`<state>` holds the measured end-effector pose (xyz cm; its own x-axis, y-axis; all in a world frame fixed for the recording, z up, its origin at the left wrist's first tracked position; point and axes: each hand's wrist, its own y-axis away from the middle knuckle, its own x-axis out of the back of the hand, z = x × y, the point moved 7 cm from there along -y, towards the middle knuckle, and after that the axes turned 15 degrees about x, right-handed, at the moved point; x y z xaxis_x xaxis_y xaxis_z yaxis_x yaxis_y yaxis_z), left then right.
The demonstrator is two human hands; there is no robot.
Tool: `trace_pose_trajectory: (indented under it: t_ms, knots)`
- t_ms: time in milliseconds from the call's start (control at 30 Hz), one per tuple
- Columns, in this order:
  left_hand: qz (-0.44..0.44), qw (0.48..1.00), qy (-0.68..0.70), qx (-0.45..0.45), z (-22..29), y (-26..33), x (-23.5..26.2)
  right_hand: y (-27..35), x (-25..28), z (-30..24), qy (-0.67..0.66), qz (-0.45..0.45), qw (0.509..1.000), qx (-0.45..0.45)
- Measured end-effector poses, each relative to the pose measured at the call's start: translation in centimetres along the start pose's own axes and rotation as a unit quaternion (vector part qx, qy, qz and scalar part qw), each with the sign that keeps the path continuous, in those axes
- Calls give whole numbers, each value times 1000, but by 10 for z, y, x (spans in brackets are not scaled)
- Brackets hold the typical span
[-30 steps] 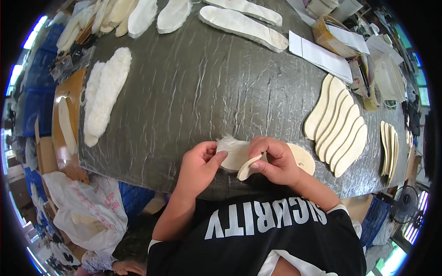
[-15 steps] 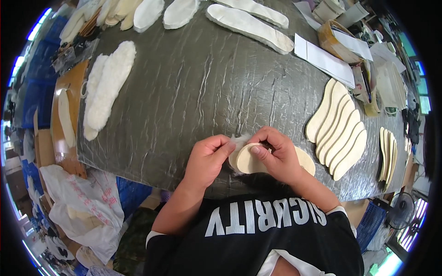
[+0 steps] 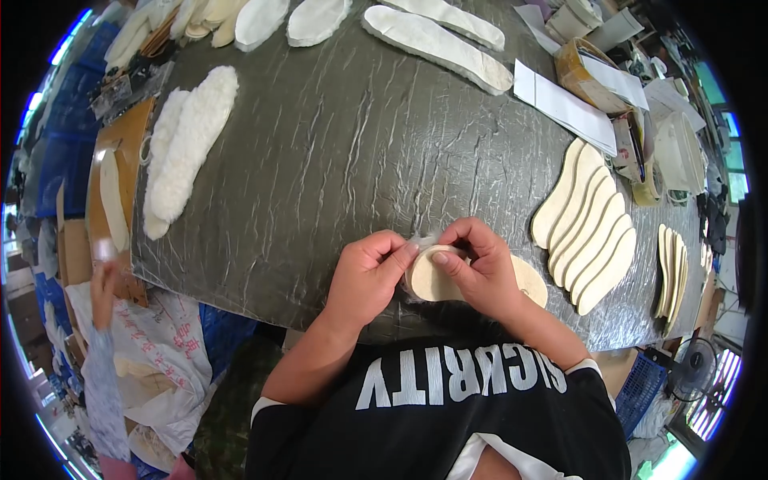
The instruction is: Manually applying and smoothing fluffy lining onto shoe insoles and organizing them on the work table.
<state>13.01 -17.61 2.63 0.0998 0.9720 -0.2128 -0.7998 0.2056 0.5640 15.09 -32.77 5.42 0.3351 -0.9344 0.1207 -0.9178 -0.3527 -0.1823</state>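
Observation:
At the near edge of the table, both my hands are closed on one cream insole (image 3: 430, 280) with tufts of white fleece showing along its far edge. My left hand (image 3: 366, 276) pinches the rounded end from the left, thumb on the rim. My right hand (image 3: 486, 270) grips the same end from above, thumb pressed on the flat face and index finger bent over the edge. The insole's other end (image 3: 533, 284) shows beyond my right wrist. What lies beneath my fingers is hidden.
Fanned cream insoles (image 3: 590, 232) lie to the right, with a narrower stack (image 3: 673, 270) beyond. Fluffy white insoles (image 3: 192, 148) rest at left; more white ones (image 3: 436, 48) line the far side near white papers (image 3: 565, 108). Another person's hand (image 3: 104, 288) is at left by a plastic bag (image 3: 168, 344).
My left hand has moved slightly right, its thumb closer to the right hand along the insole's rim. Less fleece shows. Another person's arm has come into view at the left.

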Motion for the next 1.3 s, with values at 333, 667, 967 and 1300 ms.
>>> trace_pose_trajectory:
  t_ms: [333, 667, 967, 1300]
  knots:
    - [17, 998, -34, -55, 8, 8, 0, 2, 1, -4, 59, 6, 998, 14]
    - [5, 999, -15, -47, 3, 13, -9, 8, 1, -7, 59, 15, 996, 72]
    - [47, 994, -61, -76, 3, 17, -13, 9, 1, -8, 65, 36, 994, 83]
    - [130, 932, -216, -260, 23, 35, -24, 5, 1, -22, 160, 27, 969, 185]
